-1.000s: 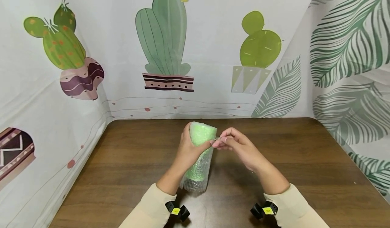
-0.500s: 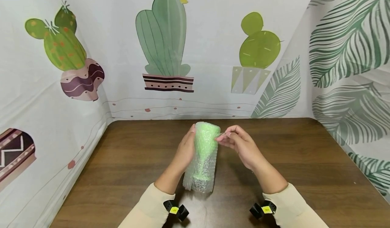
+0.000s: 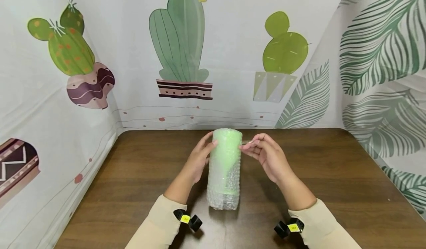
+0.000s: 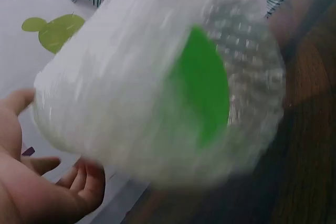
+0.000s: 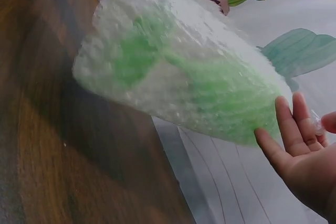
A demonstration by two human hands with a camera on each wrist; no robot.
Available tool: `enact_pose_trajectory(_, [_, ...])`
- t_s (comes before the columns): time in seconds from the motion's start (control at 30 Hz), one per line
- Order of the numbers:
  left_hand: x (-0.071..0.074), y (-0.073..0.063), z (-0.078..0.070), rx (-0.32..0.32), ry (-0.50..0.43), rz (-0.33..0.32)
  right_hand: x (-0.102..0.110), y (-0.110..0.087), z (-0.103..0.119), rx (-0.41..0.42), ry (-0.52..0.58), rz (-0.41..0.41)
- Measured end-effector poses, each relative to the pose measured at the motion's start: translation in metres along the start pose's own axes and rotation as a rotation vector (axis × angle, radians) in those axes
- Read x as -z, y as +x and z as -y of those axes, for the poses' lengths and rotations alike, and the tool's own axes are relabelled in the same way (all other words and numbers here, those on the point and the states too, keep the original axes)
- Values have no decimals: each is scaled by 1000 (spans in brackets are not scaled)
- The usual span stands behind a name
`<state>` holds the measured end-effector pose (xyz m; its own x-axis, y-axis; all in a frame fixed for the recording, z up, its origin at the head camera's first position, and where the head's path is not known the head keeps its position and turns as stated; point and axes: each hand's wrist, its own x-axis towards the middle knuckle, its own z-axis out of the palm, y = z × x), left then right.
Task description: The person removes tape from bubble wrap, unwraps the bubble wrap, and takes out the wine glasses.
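Observation:
A tall package in bubble wrap [image 3: 224,167], with something bright green showing through it, stands between both hands in the head view. My left hand [image 3: 198,156] holds its upper left side, thumb on the near face and other fingers toward the back. In the left wrist view, the left hand's fingers [image 4: 92,184] lie close along the package's edge. My right hand [image 3: 267,154] pinches a thin clear strip [image 5: 317,123] between thumb and finger at the package's upper right edge. The other right fingers [image 5: 286,119] extend and touch the wrap.
The package is over a brown wooden table [image 3: 139,182]. Behind the table hangs a white cloth [image 3: 233,56] printed with cacti and leaves. Each sleeve carries a black wrist camera [image 3: 188,219] with a yellow label.
The package has turned and straightened more upright, shifting slightly right. My left thumb lifted off the right edge and now rests on the left side. My right hand drew a little to the right, still pinching.

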<state>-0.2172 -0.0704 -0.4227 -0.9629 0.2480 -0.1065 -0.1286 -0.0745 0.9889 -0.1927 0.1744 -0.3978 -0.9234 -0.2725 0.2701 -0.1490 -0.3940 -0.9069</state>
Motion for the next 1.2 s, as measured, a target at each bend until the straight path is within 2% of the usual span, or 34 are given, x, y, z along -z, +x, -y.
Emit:
enact_pose_trajectory(0.17, [0,-2,0,4,-13,108,0,0,1,24,55,19])
enact_pose_trajectory(0.47, [-1,-6,2,15,-48,170,-3,0,0,24,96,50])
enact_pose_trajectory(0.63, [-1,-8,3,27,-26,218,-2,-1,0,18,117,63])
enact_pose_trajectory(0.73, [-2,-9,2,14,-43,240,-1,0,0,6,122,78])
enact_pose_trajectory(0.9, [-3,-10,-1,-48,-79,209,2,0,1,-3,65,100])
enact_pose_trajectory(1.07, [-3,-12,-4,-42,-84,133,4,0,3,-60,-50,78])
enact_pose_trajectory(1.2, [0,-11,-5,-51,-97,127,5,0,3,-133,-152,22])
